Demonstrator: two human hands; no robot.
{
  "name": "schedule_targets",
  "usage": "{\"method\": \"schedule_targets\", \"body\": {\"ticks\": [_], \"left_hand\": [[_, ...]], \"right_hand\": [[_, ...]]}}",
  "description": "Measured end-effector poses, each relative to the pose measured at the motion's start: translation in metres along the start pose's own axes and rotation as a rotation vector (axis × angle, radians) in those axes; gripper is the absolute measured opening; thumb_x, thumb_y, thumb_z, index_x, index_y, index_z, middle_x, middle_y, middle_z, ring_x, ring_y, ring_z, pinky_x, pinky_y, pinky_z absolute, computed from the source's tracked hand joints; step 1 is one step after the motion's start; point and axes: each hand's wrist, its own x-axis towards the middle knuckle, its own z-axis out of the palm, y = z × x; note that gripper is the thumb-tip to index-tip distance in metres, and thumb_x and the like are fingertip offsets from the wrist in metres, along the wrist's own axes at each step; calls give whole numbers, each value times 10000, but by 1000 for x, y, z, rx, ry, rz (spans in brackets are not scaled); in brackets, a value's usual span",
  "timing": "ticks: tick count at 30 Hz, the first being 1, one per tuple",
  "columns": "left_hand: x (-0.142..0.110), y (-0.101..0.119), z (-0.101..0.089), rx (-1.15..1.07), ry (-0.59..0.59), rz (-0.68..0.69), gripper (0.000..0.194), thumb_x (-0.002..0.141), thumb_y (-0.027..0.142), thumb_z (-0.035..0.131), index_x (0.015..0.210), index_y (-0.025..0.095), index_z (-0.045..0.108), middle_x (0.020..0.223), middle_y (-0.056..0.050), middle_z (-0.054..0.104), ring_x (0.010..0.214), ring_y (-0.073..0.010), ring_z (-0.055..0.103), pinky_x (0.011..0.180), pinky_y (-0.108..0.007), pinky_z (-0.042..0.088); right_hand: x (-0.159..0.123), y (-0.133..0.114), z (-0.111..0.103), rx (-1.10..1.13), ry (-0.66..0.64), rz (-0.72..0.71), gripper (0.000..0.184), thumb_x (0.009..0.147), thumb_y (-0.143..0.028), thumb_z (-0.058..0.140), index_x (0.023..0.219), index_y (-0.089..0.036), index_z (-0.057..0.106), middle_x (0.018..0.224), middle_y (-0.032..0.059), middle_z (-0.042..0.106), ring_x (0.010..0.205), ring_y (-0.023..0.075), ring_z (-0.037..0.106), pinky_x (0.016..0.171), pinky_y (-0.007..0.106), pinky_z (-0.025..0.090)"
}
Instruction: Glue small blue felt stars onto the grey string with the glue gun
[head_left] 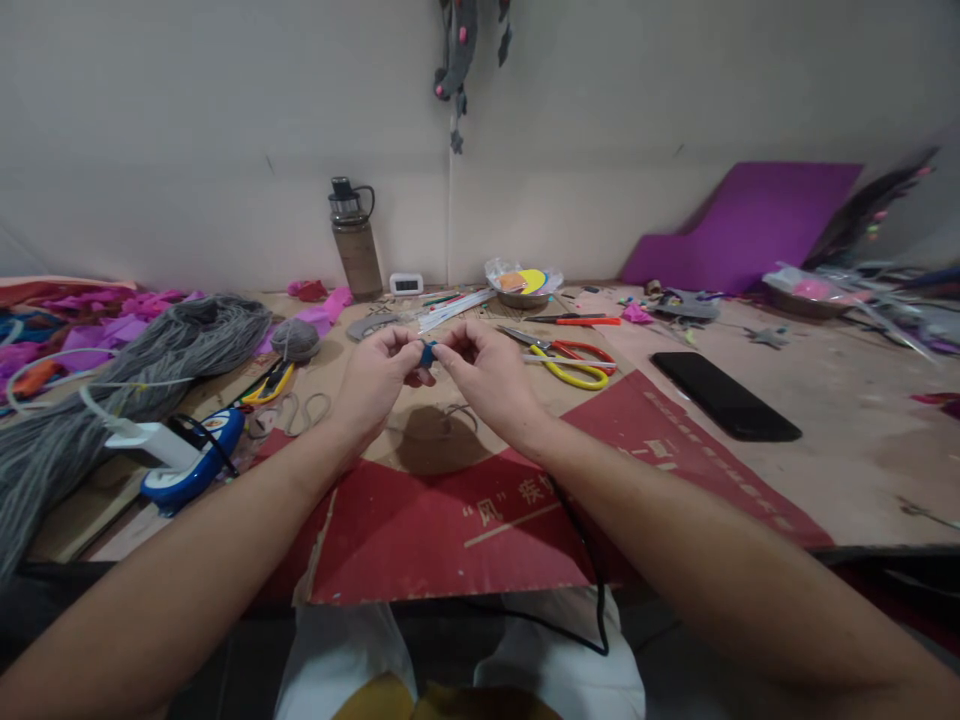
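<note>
Between the fingertips of both hands is a small dark blue piece (pixel 428 353), mostly covered, so its kind cannot be told. My left hand (pixel 386 375) pinches it from the left with thumb and fingers. From the other side my right hand (pixel 486 375) grips it with thumb and curled fingers. Both hands are raised over a red and brown cardboard sheet (pixel 450 530). A thin grey cord (pixel 461 412) lies on the cardboard below them. Just right of my right hand are scissors with red and yellow handles (pixel 585 365).
Grey yarn (pixel 142 390), a yarn ball (pixel 295 340) and a blue power strip (pixel 199 460) with a white plug lie left. A bottle (pixel 356 245) and a small white clock (pixel 406 284) stand behind. At right are a black phone (pixel 724 395) and a purple sheet (pixel 750 230).
</note>
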Motion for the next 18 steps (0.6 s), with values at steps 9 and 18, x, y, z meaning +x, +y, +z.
{"method": "schedule_targets", "body": {"ticks": [9, 18], "left_hand": [[5, -6, -5, 148, 75, 130, 106, 736, 277, 687, 766, 179, 661, 740, -1, 627, 679, -111, 562, 608, -230, 425], [4, -7, 1, -69, 26, -7, 135, 700, 271, 718, 723, 173, 627, 614, 33, 529, 497, -67, 413, 476, -215, 314]], "right_hand": [[0, 2, -2, -34, 23, 8, 197, 836, -301, 598, 675, -202, 545, 641, -24, 548, 603, 120, 456, 609, 284, 353], [2, 3, -4, -14, 21, 45, 166, 816, -263, 603, 677, -202, 536, 638, -25, 562, 584, 113, 455, 593, 278, 355]]}}
